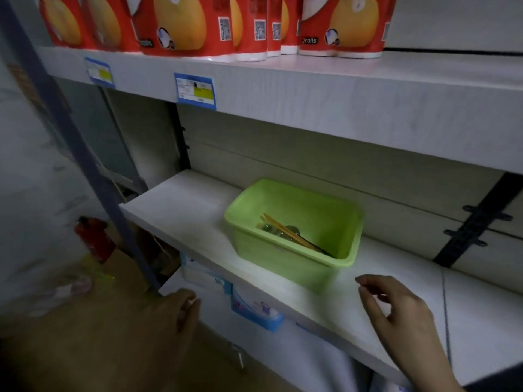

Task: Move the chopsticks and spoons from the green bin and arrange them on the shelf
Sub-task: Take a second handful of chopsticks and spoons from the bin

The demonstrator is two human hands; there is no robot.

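Beyond the loosely curled, empty right hand (396, 309), near it, sits the green bin (268, 251) holding chopsticks (276, 224) and, seemingly, spoons (293, 230).

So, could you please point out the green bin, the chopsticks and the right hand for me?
green bin (283, 260), head view, on its front wall.
chopsticks (276, 224), head view, on a yellow shaft.
right hand (396, 306), head view, on its middle.

Red roll packs (198, 24) on upper board (311, 89) w/ 2 blue price tags (194, 91) on front edge, high above L hand (181, 309); red extinguisher (94, 239) up-left of it; black bracket strip (478, 222) on back wall, above R hand (396, 309).
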